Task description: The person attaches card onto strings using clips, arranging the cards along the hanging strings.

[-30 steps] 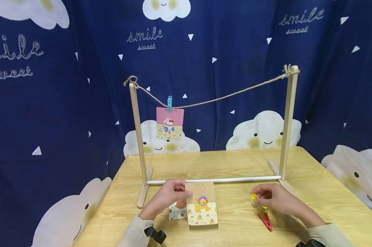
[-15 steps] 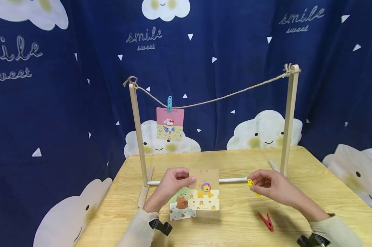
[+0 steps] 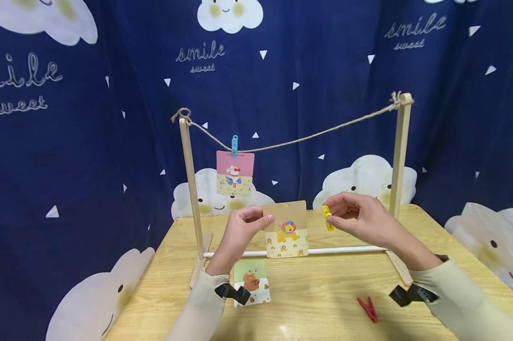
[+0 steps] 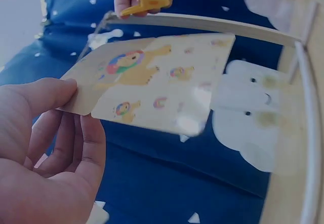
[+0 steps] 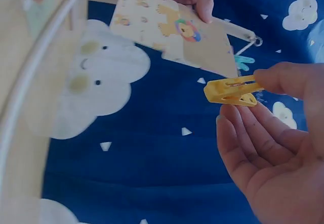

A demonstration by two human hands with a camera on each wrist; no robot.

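Between thumb and fingers, my left hand pinches the upper left edge of a lion card, held up above the table. To its right, my right hand pinches a yellow clothespin by its handle end. In the right wrist view the yellow clothespin has nothing in its jaws. Behind and above, a twine line sags between two wooden posts. A blue clothespin fastens a pink rabbit card to the twine, left of the middle.
A green bear card lies on the table below my left hand. A red clothespin lies at the front right. A white rod joins the stand's feet, and a dark blue curtain hangs behind.
Both hands have risen from the table, bringing up the lion card and the yellow clothespin. My right hand has also moved left, closer to the card. The bear card is now more fully uncovered.
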